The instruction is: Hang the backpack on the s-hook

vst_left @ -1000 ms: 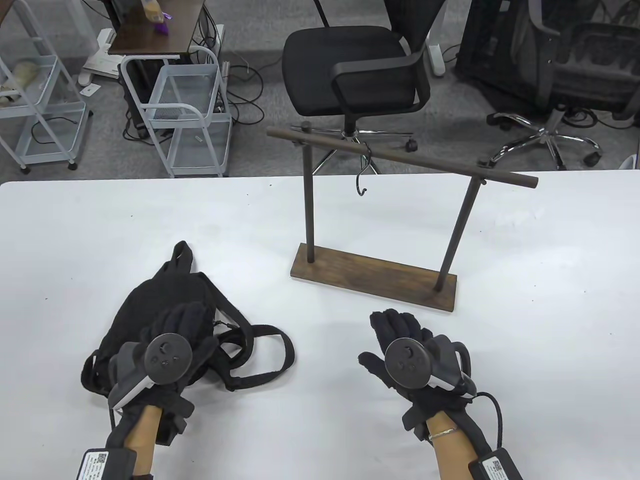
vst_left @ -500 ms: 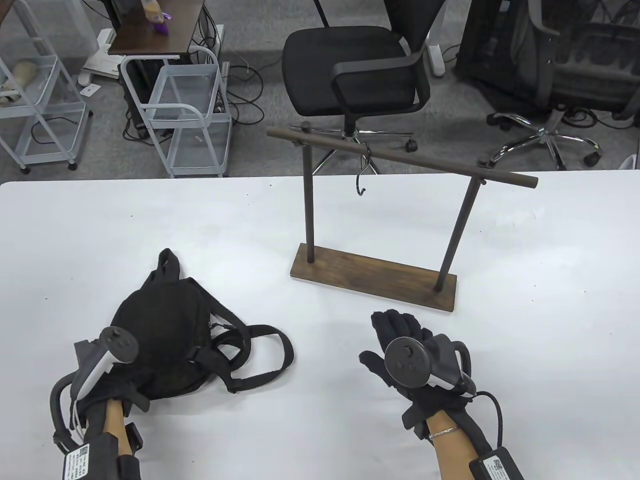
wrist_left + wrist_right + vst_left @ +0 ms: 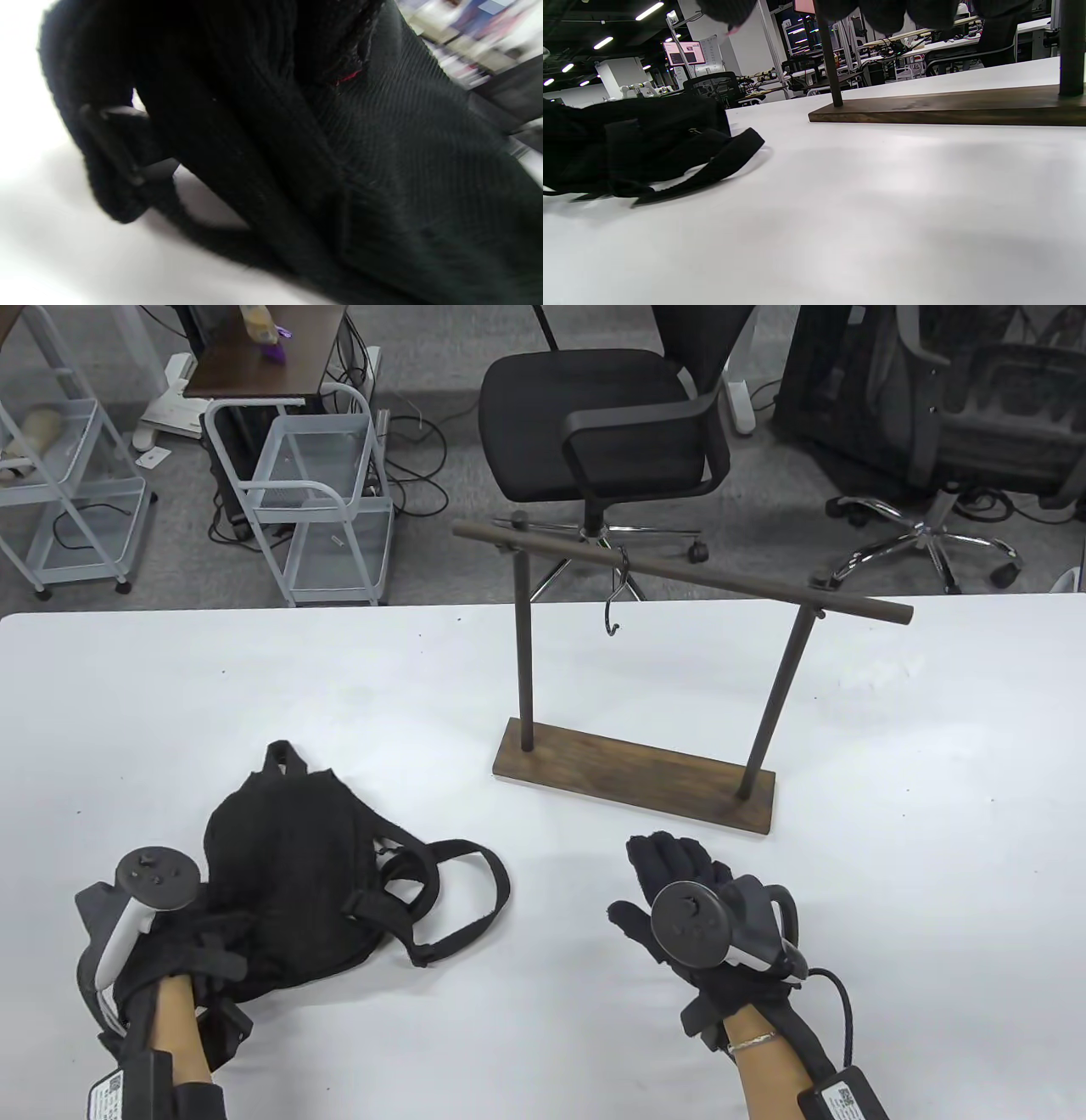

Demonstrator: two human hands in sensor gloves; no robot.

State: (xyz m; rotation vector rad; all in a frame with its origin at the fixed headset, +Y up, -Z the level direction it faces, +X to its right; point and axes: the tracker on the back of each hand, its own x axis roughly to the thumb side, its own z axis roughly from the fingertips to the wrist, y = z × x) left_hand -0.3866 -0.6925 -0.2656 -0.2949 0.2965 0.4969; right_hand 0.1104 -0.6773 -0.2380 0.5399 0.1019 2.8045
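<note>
A small black backpack (image 3: 288, 857) lies on the white table (image 3: 254, 678) at the near left, its straps trailing to the right. My left hand (image 3: 212, 942) is turned on its side and grips the backpack's near-left edge. The left wrist view is filled with the backpack's black fabric (image 3: 382, 169). A black s-hook (image 3: 617, 598) hangs empty from the rail of a dark wooden rack (image 3: 636, 776) at the table's middle. My right hand (image 3: 670, 857) rests flat and open on the table in front of the rack's base (image 3: 946, 108), holding nothing. The right wrist view also shows the backpack (image 3: 649, 148).
A black office chair (image 3: 602, 424) stands behind the table's far edge. White wire carts (image 3: 322, 492) stand at the back left and another chair (image 3: 942, 432) at the back right. Bare table lies between the backpack and the rack.
My left hand moved from on top of the backpack to its near-left edge and turned on its side. The backpack shifted a little and its strap loop swung right. The right hand stayed put.
</note>
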